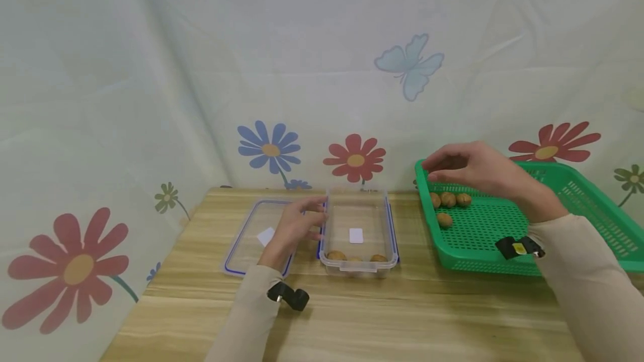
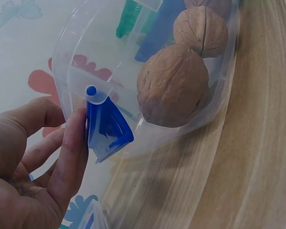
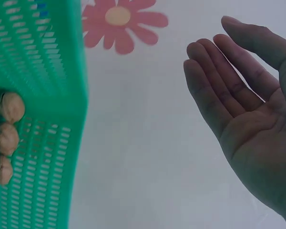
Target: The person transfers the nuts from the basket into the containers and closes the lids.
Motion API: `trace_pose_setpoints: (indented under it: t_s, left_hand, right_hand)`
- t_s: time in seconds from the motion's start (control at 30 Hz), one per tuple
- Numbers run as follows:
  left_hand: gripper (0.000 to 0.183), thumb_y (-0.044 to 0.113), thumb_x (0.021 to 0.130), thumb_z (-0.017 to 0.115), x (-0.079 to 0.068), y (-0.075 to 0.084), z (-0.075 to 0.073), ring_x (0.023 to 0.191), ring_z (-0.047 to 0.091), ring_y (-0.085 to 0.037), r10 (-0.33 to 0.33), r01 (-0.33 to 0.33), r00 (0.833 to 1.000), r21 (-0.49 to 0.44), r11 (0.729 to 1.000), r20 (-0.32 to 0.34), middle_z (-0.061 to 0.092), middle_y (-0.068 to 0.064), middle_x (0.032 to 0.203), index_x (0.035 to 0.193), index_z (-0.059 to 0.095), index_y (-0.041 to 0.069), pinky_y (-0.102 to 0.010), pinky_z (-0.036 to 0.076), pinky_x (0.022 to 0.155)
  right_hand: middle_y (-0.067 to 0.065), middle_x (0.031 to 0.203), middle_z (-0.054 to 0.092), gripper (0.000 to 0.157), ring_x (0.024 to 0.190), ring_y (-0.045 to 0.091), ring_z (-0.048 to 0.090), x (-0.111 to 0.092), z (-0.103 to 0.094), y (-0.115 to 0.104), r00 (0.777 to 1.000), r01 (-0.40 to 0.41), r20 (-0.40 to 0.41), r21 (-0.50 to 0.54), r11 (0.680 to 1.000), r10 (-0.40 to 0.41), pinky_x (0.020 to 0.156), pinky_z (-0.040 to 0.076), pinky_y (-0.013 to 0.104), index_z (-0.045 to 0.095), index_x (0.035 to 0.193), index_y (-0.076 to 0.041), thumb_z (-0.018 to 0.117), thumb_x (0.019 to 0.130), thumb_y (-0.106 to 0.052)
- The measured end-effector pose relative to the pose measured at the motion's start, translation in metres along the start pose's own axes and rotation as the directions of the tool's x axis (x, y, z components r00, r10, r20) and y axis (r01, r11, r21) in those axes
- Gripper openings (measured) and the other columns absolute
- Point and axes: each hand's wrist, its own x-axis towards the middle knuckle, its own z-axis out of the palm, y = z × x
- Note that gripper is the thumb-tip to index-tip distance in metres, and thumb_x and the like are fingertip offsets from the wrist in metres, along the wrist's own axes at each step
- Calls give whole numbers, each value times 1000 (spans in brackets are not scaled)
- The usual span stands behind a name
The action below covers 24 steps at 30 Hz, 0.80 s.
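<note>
A clear plastic box [image 1: 372, 211] with blue side clips stands mid-table, walnuts [image 1: 336, 255] lying at its near end. At its left side is my left hand [image 1: 298, 227]; in the left wrist view its fingers, fairly straight, touch the wall by a blue clip [image 2: 107, 126]. Over the left rim of the green basket [image 1: 483, 258] my right hand [image 1: 478, 169] is raised, its fingers extended and the palm bare in the right wrist view. Several walnuts [image 1: 448, 200] rest in the basket's left part.
Left of the box lies its flat clear lid [image 1: 246, 239] with a blue seal and a white label. Behind the wooden table [image 1: 382, 317] hangs a pale cloth [image 1: 312, 71] printed with flowers and a butterfly. The basket's walls rise on the right.
</note>
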Motion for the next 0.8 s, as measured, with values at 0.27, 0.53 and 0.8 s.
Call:
trace_pose_setpoints:
  t_s: [0.27,0.53,0.8]
  left_hand:
    - [50,5,94,71,1,0,0,98,70,-31,5,-5,1000,-4,1000,1,66,-19,126,144,65,4,-36,67,65]
    - [50,5,95,71,-1,1,1,97,70,-29,-2,2,1000,-2,1000,0,66,-18,126,144,65,5,-36,67,65]
    - [49,5,96,72,-1,2,1,98,70,-30,-7,7,1000,2,1000,-2,65,-17,126,144,66,7,-35,67,65]
  right_hand:
    - [7,126,74,36,115,25,67,7,-10,25,999,-35,-39,-33,999,34,89,54,19,73,133,-11,73,103,-31]
    - [9,130,72,39,121,29,65,9,-13,48,993,-105,-51,-32,994,104,98,54,44,71,135,-10,72,104,-33]
    - [15,131,71,43,125,37,62,11,-16,69,990,-138,-28,-48,989,137,102,53,59,69,136,-5,70,105,-35]
